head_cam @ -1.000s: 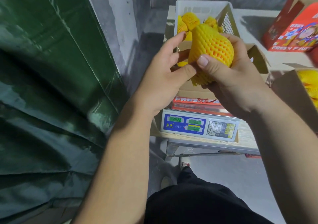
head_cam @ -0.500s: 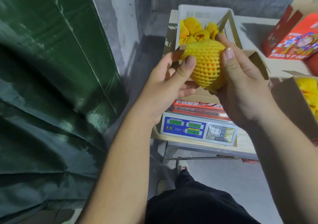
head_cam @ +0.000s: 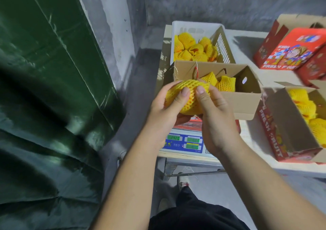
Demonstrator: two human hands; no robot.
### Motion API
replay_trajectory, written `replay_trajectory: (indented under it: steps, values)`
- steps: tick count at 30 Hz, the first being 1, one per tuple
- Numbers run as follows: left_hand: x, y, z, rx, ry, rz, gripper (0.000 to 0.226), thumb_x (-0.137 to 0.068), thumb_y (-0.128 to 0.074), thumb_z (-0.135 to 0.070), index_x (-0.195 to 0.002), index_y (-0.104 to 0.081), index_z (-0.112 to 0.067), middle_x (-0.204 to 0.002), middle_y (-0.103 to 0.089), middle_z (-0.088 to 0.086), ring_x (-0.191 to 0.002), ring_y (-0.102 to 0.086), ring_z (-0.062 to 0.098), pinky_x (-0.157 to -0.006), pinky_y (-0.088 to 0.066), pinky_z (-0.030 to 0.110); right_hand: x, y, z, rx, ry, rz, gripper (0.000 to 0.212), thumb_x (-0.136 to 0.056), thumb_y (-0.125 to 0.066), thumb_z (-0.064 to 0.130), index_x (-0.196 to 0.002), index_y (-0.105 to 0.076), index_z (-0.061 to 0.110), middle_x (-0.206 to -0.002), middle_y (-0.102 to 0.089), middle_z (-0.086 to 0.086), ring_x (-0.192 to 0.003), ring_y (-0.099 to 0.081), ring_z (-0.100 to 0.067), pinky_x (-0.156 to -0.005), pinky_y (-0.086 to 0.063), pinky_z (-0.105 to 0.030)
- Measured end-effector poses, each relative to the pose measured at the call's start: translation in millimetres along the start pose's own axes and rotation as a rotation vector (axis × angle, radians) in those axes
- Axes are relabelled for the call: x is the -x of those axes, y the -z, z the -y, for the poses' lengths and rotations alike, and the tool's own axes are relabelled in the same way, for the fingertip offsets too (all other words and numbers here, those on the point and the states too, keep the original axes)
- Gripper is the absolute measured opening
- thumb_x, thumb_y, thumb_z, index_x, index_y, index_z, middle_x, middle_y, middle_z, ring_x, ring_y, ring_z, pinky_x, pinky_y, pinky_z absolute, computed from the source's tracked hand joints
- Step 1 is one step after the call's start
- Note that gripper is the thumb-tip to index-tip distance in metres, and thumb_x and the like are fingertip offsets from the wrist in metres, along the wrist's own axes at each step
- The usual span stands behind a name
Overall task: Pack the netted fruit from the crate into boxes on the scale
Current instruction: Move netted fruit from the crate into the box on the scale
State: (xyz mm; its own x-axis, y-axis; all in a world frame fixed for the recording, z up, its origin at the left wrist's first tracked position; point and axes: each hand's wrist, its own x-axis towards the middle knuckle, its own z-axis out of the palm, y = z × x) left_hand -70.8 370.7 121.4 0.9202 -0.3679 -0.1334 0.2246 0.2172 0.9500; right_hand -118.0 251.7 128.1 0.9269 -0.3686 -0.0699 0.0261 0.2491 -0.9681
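A fruit in yellow foam netting (head_cam: 189, 88) is gripped between my left hand (head_cam: 165, 109) and my right hand (head_cam: 214, 113), both thumbs pressing on its top. I hold it just in front of the near left corner of an open cardboard box (head_cam: 240, 99). That box stands on the blue-faced scale (head_cam: 184, 143) and holds two visible netted fruits (head_cam: 225, 84). Behind the box, a white plastic crate (head_cam: 221, 42) contains several more netted fruits (head_cam: 194, 50).
A second open box (head_cam: 275, 134) marked "FRESH FRUIT", with netted fruit inside, sits on the table to the right. Closed red fruit boxes (head_cam: 289, 49) stand at the back right. A green tarp (head_cam: 49, 88) fills the left; a grey wall runs behind.
Both hands have come down and toward me with the netted fruit, from above the crate to the near left corner of the box on the scale. My thumbs now rest on top.
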Motion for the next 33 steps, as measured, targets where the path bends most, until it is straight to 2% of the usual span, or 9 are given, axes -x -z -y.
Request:
replay_trajectory:
  steps: [2,5,8,12,15,18,22,30,33]
  values:
    - [-2,-1,5,-0.088,-0.055,-0.03,0.045,-0.088,-0.068,-0.061,-0.128,-0.066,-0.039,-0.125,-0.073,-0.004,-0.118,-0.069,0.019,-0.1,-0.057,0.048,-1,0,-1,-0.034,-0.09,0.1,0.058,-0.095,-0.068,0.041,-0.147,-0.049,0.025,-0.13,-0.068,-0.01,-0.118,-0.069,-0.027,-0.095,-0.058,-0.048]
    - [-6,-1,9,-0.209,-0.069,-0.028,0.053,-0.088,-0.054,-0.076,-0.131,-0.059,-0.047,-0.121,-0.072,-0.011,-0.11,-0.071,0.015,-0.097,-0.059,0.048,-16,13,6,0.007,-0.103,0.206,0.046,-0.098,-0.07,0.034,-0.137,-0.055,0.015,-0.127,-0.068,-0.016,-0.115,-0.069,-0.036,-0.085,-0.061,-0.05]
    - [-10,1,12,-0.351,-0.084,-0.023,0.045,-0.096,-0.051,-0.07,-0.136,-0.05,-0.049,-0.127,-0.062,-0.02,-0.097,-0.073,0.009,-0.092,-0.061,0.044,-45,33,25,0.211,0.085,0.011,0.048,-0.086,-0.082,0.037,-0.127,-0.062,0.022,-0.119,-0.072,-0.006,-0.114,-0.069,-0.031,-0.085,-0.062,-0.045]
    - [-17,9,14,-0.36,-0.047,-0.09,0.025,-0.102,-0.062,-0.029,-0.122,-0.064,-0.043,-0.12,-0.065,-0.022,-0.103,-0.071,0.009,-0.1,-0.057,0.044,-98,62,52,0.867,0.311,-0.107,0.083,-0.087,-0.082,0.033,-0.155,-0.037,0.019,-0.139,-0.057,0.006,-0.129,-0.054,-0.016,-0.111,-0.046,-0.04]
    - [-18,13,12,-0.351,-0.015,-0.065,0.022,-0.098,-0.065,-0.031,-0.116,-0.07,-0.043,-0.113,-0.072,-0.022,-0.111,-0.069,0.01,-0.104,-0.054,0.045,-120,80,75,1.041,0.312,-0.1,0.099,-0.091,-0.074,0.049,-0.164,-0.016,0.017,-0.161,-0.039,-0.004,-0.149,-0.035,-0.018,-0.123,-0.031,-0.04]
    - [-18,12,6,-0.367,-0.032,-0.028,0.03,-0.09,-0.066,-0.041,-0.12,-0.069,-0.042,-0.114,-0.072,-0.024,-0.107,-0.069,0.003,-0.103,-0.055,0.042,-112,82,83,1.011,0.411,-0.161,0.078,-0.092,-0.064,0.055,-0.157,-0.033,0.026,-0.157,-0.045,-0.006,-0.142,-0.046,-0.02,-0.115,-0.043,-0.047]
    - [-21,10,-1,-0.396,-0.054,-0.027,0.026,-0.098,-0.068,-0.031,-0.122,-0.068,-0.039,-0.116,-0.073,-0.018,-0.108,-0.067,0.004,-0.104,-0.054,0.041,-88,76,58,1.006,0.264,0.025,0.049,-0.096,-0.069,0.043,-0.139,-0.06,0.022,-0.131,-0.065,-0.002,-0.115,-0.064,-0.012,-0.102,-0.054,-0.046]
    - [-18,11,-7,-0.413,-0.112,-0.045,0.025,-0.103,-0.059,-0.018,-0.116,-0.069,-0.037,-0.111,-0.074,-0.015,-0.096,-0.069,0.0,-0.08,-0.053,0.012,-59,61,33,0.922,0.198,0.195,0.037,-0.099,-0.068,0.031,-0.135,-0.063,0.025,-0.129,-0.066,0.012,-0.116,-0.062,0.005,-0.096,-0.05,-0.015]
    - [-14,11,-13,-0.446,-0.148,-0.036,0.032,-0.105,-0.054,-0.015,-0.109,-0.071,-0.042,-0.111,-0.073,-0.021,-0.096,-0.066,-0.007,-0.077,-0.049,0.007,-51,56,32,0.773,0.205,0.239,0.034,-0.1,-0.068,0.026,-0.133,-0.065,0.025,-0.125,-0.07,0.012,-0.115,-0.064,0.002,-0.094,-0.052,-0.019]
